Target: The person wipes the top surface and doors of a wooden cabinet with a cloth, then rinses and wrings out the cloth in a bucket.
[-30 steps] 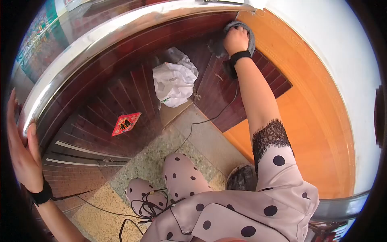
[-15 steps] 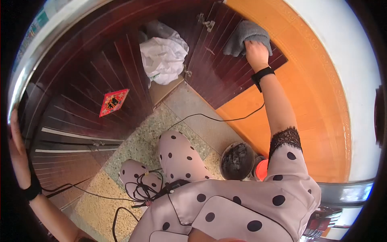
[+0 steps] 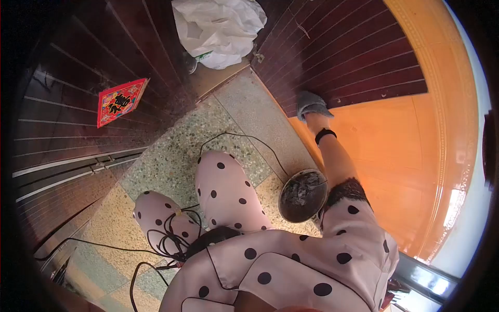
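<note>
My right hand (image 3: 317, 120) presses a folded grey cloth (image 3: 313, 104) against the lower edge of an open dark red slatted door (image 3: 358, 57), beside the orange wood panel (image 3: 384, 135). The cloth hides most of my fingers, which are closed on it. My left hand is out of the frame. A white plastic bag (image 3: 221, 31) lies in the dark opening left of that door. Below my right forearm, a round container (image 3: 303, 196) with dark contents stands on the floor.
A slatted door with a red paper sign (image 3: 121, 102) is at the left. Black cables (image 3: 169, 234) lie in a tangle over my knees. One thin cable runs across the tiled floor (image 3: 182, 140) to the round container.
My right hand has moved the grey cloth down the door to its lower edge. My left hand, earlier by the metal rim, has left the view. The view has tilted downward.
</note>
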A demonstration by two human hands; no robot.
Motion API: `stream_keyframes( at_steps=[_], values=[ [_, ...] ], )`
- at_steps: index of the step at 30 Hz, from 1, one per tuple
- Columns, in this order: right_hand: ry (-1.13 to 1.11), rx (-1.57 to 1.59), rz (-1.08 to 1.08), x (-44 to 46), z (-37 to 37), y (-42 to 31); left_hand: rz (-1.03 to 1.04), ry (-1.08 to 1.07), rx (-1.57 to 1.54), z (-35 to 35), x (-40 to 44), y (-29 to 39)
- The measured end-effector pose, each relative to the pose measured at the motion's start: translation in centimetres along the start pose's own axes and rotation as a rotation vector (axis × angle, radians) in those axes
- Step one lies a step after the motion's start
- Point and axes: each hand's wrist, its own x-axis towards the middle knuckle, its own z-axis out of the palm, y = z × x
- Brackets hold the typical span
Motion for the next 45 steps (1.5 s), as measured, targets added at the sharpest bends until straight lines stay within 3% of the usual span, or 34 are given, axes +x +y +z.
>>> stream_keyframes(
  at_steps=[1, 3, 5, 6, 7, 11, 16, 17, 19, 20, 21, 22, 23, 24, 25, 26, 29, 31, 32, 33, 37, 41, 45],
  values=[
    [0.001, 0.001, -0.002, 1.5, -2.5, -0.2, 0.012, 0.022, -0.018, 0.2, 0.1, -0.3],
    [-0.631, 0.152, 0.232, 5.0, -7.9, 0.0, 0.017, 0.042, -0.037, 0.3, 0.0, -0.7],
    [-0.331, 0.115, 0.326, 8.7, -8.8, 2.3, 0.020, 0.013, 0.012, 0.0, -0.3, -1.1],
    [-0.175, 0.055, 0.259, 12.2, -13.6, 2.2, 0.020, 0.010, 0.015, 0.0, -0.4, -1.3],
    [0.088, 0.023, 0.277, 14.7, -14.7, 2.7, 0.053, 0.017, 0.037, 0.2, -0.6, -1.5],
    [0.184, -0.003, 0.270, 24.0, -15.3, 3.0, 0.048, 0.010, 0.042, 0.2, -1.3, -1.8],
    [-0.080, 0.177, 0.140, 23.0, -4.7, -1.3, -0.220, -0.060, 0.010, -0.3, -2.5, -1.5],
    [-0.302, 0.221, 0.204, 21.4, -2.6, -2.5, -0.211, -0.068, 0.015, -0.6, -2.5, -1.2],
    [-0.543, 0.284, 0.212, 15.0, 1.2, -3.6, -0.289, -0.056, -0.070, -0.5, -2.2, -0.8],
    [-0.664, 0.310, 0.218, 11.8, 3.1, -4.2, -0.227, 0.046, -0.081, 0.2, -2.5, -1.5],
    [-0.439, 0.286, 0.156, 6.0, 9.4, -3.6, -0.221, 0.041, -0.088, 0.2, -2.3, -1.5],
    [-0.458, 0.170, 0.079, 2.3, 8.9, -3.5, -0.288, 0.002, -0.067, -0.4, -2.3, -1.3],
    [-0.324, 0.105, 0.036, -1.3, 8.5, -3.0, -0.359, -0.035, -0.049, -0.8, -2.5, -1.3],
    [-0.192, 0.039, -0.006, -3.8, 7.9, -2.4, -0.342, 0.056, 0.036, -0.4, -3.5, -3.0],
    [-0.198, 0.031, -0.002, -3.7, 5.7, -2.0, -0.349, 0.058, 0.027, -0.4, -3.5, -3.1],
    [-0.353, 0.059, 0.033, -2.1, 1.9, -1.7, -0.304, 0.044, 0.036, -0.4, -3.5, -3.2],
    [-0.057, 0.115, -0.001, 3.0, -0.6, 0.0, -0.262, 0.032, 0.041, -0.1, -3.7, -3.0],
    [-0.191, 0.127, 0.132, 11.2, -5.9, 0.2, -0.250, 0.025, 0.038, -0.1, -3.7, -2.5],
    [-0.006, 0.074, 0.116, 14.8, -7.6, 0.1, -0.273, 0.012, 0.010, -0.2, -3.7, -2.2],
    [0.002, 0.065, 0.150, 18.2, -8.3, 0.1, -0.290, -0.005, -0.014, -0.3, -3.5, -2.0],
    [-0.085, 0.260, 0.227, 24.3, -3.6, -1.8, -0.386, -0.055, 0.072, -1.1, -4.4, -3.6],
    [-0.226, 0.390, 0.232, 22.8, 3.2, -5.4, -0.391, -0.076, 0.081, -2.0, -3.6, -3.1],
    [-0.508, 0.413, 0.272, 19.6, 10.2, -7.8, -0.402, -0.092, 0.085, -3.0, -3.2, -3.1]
  ],
)
